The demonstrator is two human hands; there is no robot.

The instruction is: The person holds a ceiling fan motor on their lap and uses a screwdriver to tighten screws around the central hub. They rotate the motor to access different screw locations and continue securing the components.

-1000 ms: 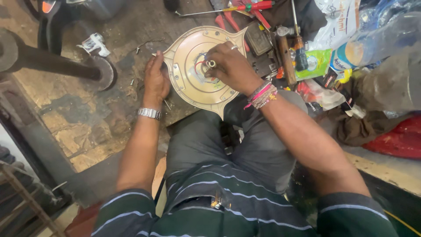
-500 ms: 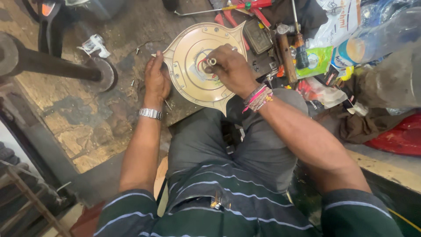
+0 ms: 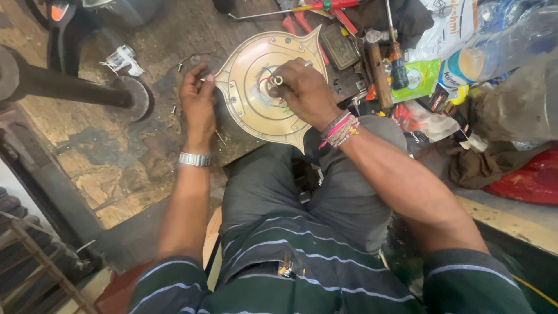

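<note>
Cream-coloured, one round metal fan plate (image 3: 256, 107) sat between two hands: left hand (image 3: 199, 99) pinching its rim, right hand (image 3: 305, 90) clamped on a small tool (image 3: 278, 80).

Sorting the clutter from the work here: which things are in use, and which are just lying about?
In use: round beige metal cover, steadied by the left hand; the right hand works at its centre with its coloured wires.

Lying about: screwdrivers, red-handled pliers, plastic bags, red cloth.
</note>
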